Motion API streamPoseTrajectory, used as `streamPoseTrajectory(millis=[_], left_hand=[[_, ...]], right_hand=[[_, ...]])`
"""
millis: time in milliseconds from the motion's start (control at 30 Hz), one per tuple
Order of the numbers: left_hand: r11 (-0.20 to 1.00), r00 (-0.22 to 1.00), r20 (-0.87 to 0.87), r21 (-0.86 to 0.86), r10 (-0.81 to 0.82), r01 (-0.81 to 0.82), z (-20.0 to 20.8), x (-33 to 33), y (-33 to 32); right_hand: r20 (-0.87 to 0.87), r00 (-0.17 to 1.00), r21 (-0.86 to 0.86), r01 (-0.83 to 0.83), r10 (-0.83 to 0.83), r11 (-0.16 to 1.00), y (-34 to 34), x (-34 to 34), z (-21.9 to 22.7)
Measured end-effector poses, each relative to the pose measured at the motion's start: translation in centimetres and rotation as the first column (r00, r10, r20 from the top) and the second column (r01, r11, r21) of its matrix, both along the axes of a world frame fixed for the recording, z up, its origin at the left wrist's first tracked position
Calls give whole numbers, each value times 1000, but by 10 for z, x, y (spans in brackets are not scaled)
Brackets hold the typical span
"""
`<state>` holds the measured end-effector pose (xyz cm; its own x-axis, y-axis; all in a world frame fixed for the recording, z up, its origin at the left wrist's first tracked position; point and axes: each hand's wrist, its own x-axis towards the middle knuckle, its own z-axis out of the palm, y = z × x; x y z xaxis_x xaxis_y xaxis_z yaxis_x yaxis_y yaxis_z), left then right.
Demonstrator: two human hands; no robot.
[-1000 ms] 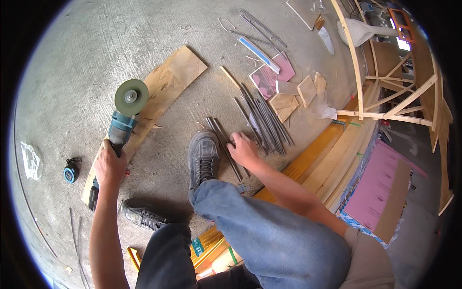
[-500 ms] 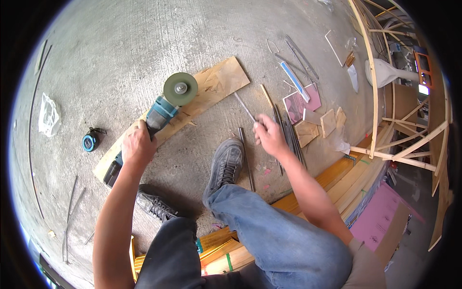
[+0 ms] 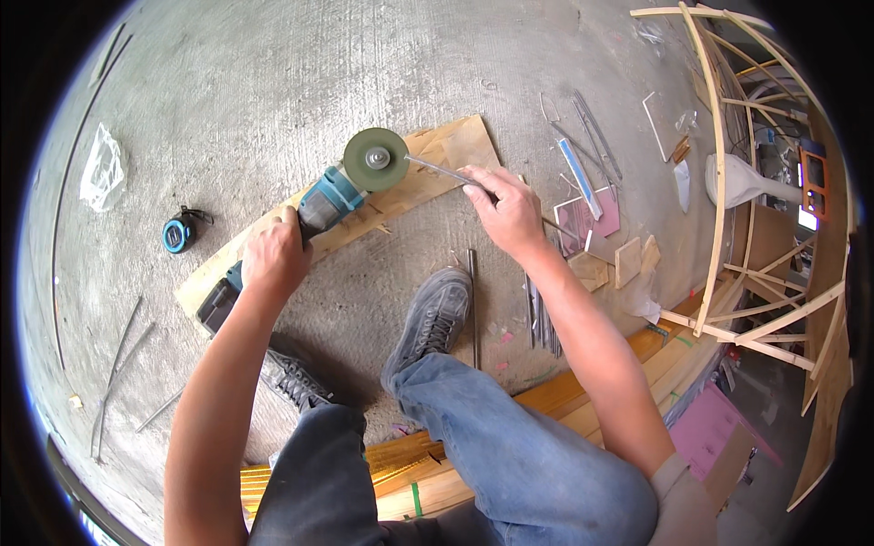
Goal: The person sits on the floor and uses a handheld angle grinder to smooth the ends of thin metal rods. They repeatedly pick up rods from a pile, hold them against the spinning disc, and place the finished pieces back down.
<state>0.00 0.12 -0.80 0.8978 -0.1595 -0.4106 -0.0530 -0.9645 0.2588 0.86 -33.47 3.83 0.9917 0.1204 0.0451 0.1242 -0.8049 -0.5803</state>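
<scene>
My left hand [image 3: 278, 255] is wrapped round the body of a teal and black cordless angle grinder [image 3: 330, 202], which lies across a wooden board [image 3: 451, 150] on the floor. Its green disc [image 3: 388, 176] faces up at the far end. In my right hand [image 3: 507, 211] is a thin grey metal rod [image 3: 439, 169], pinched between thumb and fingers. The rod's left end meets or nearly meets the disc's right edge; actual contact is hard to make out. Its other end sticks out behind my hand toward the scrap pieces.
Several metal rods [image 3: 543, 323] lie right of my shoe [image 3: 432, 318]. Beyond them are pink foam board pieces [image 3: 605, 214] and wood offcuts [image 3: 628, 262]. A tape measure [image 3: 178, 234] and clear plastic bag [image 3: 103, 171] lie left. Wooden framing [image 3: 719, 209] stands at the right.
My right hand has moved up with the rod, swinging its tip left to the disc's edge. The grinder appears slightly farther right in view, still under my left hand.
</scene>
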Motion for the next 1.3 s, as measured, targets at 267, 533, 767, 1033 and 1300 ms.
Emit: streamPoseTrajectory(millis=[267,533,767,1033,1300], left_hand=[[1000,999,27,-9,-20,21,-2,-1,-1],[1000,1000,8,8,-20,20,1,0,-1],[1000,1000,-2,15,-21,21,10,1,-5],[999,998,49,-7,-41,41,7,-1,-2],[1000,1000,-16,2,19,-19,11,1,-5]], right_hand=[[197,978,-130,-40,65,991,3,7,-3],[210,963,-274,-108,169,956,3,9,7],[180,963,-297,-142,201,944,4,12,10],[184,949,-337,-185,257,923,5,12,14],[82,964,-315,-216,253,924,6,12,16]])
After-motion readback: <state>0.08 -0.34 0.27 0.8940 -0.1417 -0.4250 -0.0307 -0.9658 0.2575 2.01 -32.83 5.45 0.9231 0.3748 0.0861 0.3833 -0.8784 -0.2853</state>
